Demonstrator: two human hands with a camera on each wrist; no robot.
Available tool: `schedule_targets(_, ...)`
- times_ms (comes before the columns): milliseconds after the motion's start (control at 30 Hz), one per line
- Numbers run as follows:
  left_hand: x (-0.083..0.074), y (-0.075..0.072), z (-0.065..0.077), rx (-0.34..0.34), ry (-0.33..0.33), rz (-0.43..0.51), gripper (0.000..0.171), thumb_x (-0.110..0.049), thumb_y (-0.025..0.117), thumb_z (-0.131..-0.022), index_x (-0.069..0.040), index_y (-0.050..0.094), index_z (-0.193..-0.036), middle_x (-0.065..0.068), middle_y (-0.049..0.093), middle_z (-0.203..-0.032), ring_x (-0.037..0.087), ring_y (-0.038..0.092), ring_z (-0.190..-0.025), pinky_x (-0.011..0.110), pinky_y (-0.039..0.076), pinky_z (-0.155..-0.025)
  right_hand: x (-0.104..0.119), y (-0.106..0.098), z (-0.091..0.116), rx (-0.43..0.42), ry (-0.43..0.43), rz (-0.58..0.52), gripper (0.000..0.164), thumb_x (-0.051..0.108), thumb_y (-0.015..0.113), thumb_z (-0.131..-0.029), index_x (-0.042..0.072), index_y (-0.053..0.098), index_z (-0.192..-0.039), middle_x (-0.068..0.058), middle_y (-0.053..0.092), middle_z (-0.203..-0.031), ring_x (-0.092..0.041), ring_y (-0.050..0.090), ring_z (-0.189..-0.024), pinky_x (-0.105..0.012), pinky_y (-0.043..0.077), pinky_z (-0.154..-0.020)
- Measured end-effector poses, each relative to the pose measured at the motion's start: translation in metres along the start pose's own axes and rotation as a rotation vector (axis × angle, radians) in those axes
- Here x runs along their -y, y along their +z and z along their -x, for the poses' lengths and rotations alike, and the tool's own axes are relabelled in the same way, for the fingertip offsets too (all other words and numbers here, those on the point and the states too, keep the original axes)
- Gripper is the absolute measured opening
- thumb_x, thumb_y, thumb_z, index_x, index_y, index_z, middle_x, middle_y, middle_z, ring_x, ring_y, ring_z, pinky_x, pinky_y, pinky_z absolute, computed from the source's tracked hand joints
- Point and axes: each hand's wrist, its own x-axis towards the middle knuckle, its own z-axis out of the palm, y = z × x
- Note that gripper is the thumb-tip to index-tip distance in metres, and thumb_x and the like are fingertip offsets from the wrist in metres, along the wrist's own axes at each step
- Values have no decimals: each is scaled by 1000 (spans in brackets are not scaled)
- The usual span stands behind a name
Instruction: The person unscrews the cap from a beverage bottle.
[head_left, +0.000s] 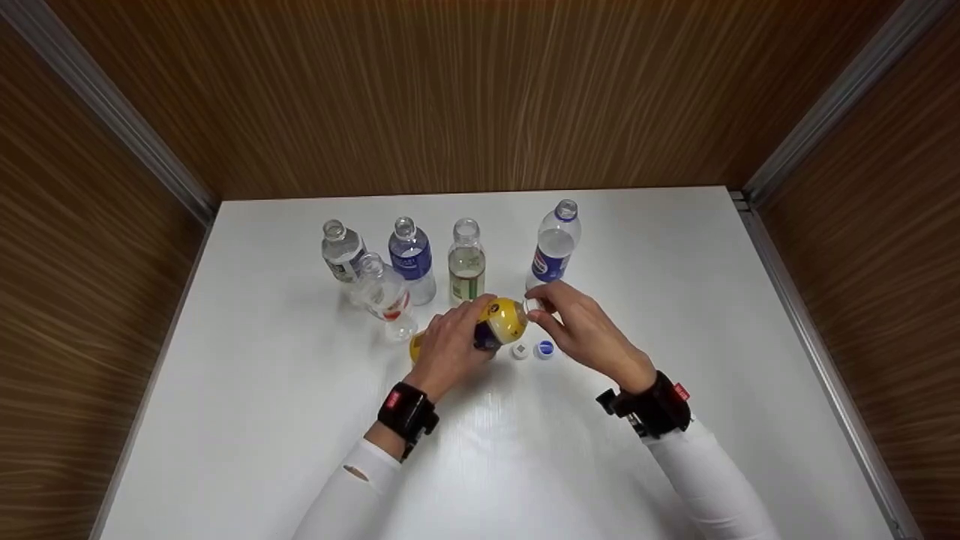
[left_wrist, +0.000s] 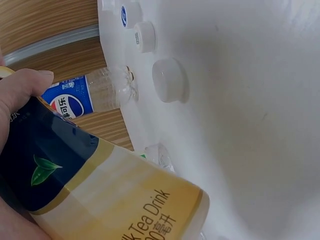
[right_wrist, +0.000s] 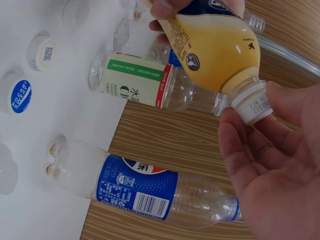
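My left hand grips a yellow and dark blue milk tea bottle around its body. The bottle is tilted, with its neck toward my right hand. In the right wrist view, the thumb and fingers of that hand pinch the white cap, which sits at the bottle's mouth. Printed characters show on the cap's side. Whether the cap is loose cannot be told. In the left wrist view the bottle's lower end hangs over the table, and the cap is out of sight.
Behind my hands stand several uncapped bottles: a Pepsi bottle, a green-labelled one, a blue-labelled one, a clear red-marked one and another. Loose caps lie nearby: a blue-topped one, a white one and a translucent one.
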Motion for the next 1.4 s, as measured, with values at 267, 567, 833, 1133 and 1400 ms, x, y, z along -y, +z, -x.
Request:
schedule_targets(267, 0, 2, 1, 2, 5, 10, 81, -21, 90, -80, -18, 47, -149, 10, 66, -130, 27, 65, -114, 50, 50, -96, 1, 0, -1, 41, 207, -57, 54, 35, 64, -103, 4, 51, -146, -17, 61, -141, -30, 62, -125, -50, 51, -103)
schedule_targets(567, 1, 3, 1, -4, 21, -25, 79, -21, 90, -80, -18, 48, -147, 10, 67, -129, 27, 66, -111, 49, 51, -94, 4, 6, -3, -70, 324, 7, 42, 38, 57, -107, 1, 68, -124, -10, 76, -98, -19, 70, -78, -38, 57, -67)
schedule_targets(833, 1, 3, 1, -8, 18, -51, 82, -22, 91, -79, -18, 48, -149, 10, 67, -129, 28, 66, -111, 49, 51, -94, 4, 6, -3, -67, 271, 20, 27, 27, 67, -103, 1, 74, -105, -2, 71, -80, -11, 58, -64, -26, 47, -57)
schedule_targets(1133, 0, 2, 1, 8, -14, -18, 83, -21, 91, -79, -18, 47, -150, 9, 66, -132, 28, 65, -114, 48, 50, -96, 4, 4, -2, -58, 182, -8, 25, 23, 67, -103, 0, 70, -112, -1, 66, -81, -10, 53, -65, -26, 45, -56)
schedule_targets(1400, 3, 2, 1, -37, 28, -10, 78, -21, 90, -79, -18, 51, -146, 8, 68, -127, 26, 66, -110, 47, 52, -91, 1, 2, -1, -29, 63, -12, 27, 17, 67, -101, -2, 64, -120, -6, 67, -94, -14, 60, -76, -33, 55, -66)
